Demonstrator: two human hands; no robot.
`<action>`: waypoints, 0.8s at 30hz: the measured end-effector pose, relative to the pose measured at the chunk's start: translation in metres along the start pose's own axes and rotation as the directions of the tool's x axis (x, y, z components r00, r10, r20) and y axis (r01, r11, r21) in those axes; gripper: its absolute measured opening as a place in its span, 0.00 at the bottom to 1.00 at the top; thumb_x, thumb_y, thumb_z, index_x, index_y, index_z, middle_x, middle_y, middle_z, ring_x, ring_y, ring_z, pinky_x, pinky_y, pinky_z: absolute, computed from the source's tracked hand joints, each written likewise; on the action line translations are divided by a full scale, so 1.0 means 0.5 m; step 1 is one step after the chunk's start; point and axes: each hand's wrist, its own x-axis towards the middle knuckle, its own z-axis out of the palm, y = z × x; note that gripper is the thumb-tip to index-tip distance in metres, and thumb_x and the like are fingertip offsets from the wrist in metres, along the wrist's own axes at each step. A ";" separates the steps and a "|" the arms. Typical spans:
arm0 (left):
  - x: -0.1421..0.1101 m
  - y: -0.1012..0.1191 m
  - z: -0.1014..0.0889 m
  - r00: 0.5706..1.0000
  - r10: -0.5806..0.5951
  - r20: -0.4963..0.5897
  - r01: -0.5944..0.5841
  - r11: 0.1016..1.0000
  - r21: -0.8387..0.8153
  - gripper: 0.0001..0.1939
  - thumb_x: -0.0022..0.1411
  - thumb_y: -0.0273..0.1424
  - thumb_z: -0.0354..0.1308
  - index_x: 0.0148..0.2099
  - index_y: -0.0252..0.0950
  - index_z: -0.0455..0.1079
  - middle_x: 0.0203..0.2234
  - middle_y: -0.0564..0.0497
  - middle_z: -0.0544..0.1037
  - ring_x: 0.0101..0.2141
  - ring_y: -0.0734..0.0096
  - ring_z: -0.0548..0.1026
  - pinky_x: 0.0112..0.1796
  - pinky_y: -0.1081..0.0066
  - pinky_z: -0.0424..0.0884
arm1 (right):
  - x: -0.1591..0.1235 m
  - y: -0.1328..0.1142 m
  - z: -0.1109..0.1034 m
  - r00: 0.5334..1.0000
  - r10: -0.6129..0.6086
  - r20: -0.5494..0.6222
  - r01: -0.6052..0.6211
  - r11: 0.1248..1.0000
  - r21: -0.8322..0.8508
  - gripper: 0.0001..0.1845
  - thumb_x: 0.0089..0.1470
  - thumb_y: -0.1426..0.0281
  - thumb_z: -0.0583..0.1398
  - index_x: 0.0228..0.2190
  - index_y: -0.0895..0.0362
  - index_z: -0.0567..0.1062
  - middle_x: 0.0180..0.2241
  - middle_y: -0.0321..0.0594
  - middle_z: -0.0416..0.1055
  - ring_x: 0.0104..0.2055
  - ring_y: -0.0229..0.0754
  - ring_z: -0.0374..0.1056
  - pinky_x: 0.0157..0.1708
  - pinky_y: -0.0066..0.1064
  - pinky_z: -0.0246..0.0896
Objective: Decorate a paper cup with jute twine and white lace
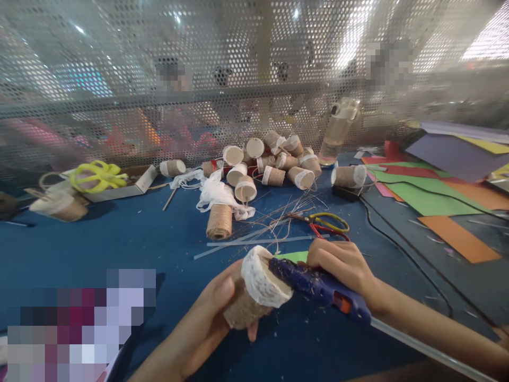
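My left hand [217,307] is wrapped round a small cup [264,286] covered in brown twine, with white lace along its rim. The cup tilts so that its mouth faces right. In my right hand [342,262] is a blue hot glue gun [318,289], with a clear glue stick [421,345] sticking out of its back end. The gun's nozzle reaches into the mouth of the cup, and its tip is hard to make out. Beyond my hands lie scissors [330,223] with yellow and red handles, and a roll of twine [219,222].
Several twine-wrapped cups [273,176] are heaped near the perforated metal screen [199,127]. White lace [214,191] lies beside them. A bottle [340,130] stands behind. Coloured paper [433,191] and a black cable [401,254] lie to the right, a yellow ribbon bow [97,176] to the left.
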 end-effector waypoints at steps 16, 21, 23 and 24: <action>-0.004 0.012 -0.002 0.997 -0.064 -0.035 0.062 0.997 -0.053 0.18 0.66 0.45 0.61 0.47 0.38 0.82 0.34 0.44 0.85 0.31 0.65 0.82 0.31 0.73 0.77 | 0.000 -0.008 -0.014 0.992 -0.037 -0.119 0.034 0.999 -0.033 0.15 0.62 0.79 0.60 0.28 0.53 0.60 0.25 0.31 0.56 0.24 0.34 0.53 0.25 0.29 0.48; -0.003 -0.002 -0.006 0.997 0.014 -0.074 -0.015 1.000 -0.013 0.16 0.65 0.43 0.62 0.46 0.38 0.80 0.33 0.45 0.84 0.31 0.65 0.81 0.30 0.71 0.79 | 0.002 -0.004 -0.019 0.998 -0.019 -0.055 0.016 0.998 -0.056 0.14 0.65 0.74 0.57 0.28 0.54 0.61 0.25 0.32 0.57 0.24 0.35 0.50 0.25 0.28 0.49; -0.003 -0.006 -0.008 0.997 0.029 -0.065 -0.029 1.000 -0.011 0.16 0.65 0.43 0.62 0.49 0.39 0.79 0.35 0.45 0.84 0.31 0.64 0.81 0.31 0.70 0.79 | 0.003 -0.004 -0.020 0.998 -0.015 -0.058 0.010 0.997 -0.077 0.13 0.65 0.74 0.57 0.28 0.54 0.62 0.25 0.31 0.57 0.24 0.35 0.50 0.25 0.28 0.48; -0.003 -0.007 -0.008 0.998 0.029 -0.056 -0.030 1.000 -0.009 0.17 0.65 0.43 0.62 0.50 0.39 0.78 0.36 0.44 0.84 0.31 0.64 0.81 0.32 0.69 0.79 | 0.003 -0.004 -0.020 0.998 -0.015 -0.059 0.009 0.996 -0.090 0.13 0.66 0.74 0.56 0.28 0.54 0.62 0.25 0.31 0.57 0.24 0.35 0.50 0.25 0.28 0.48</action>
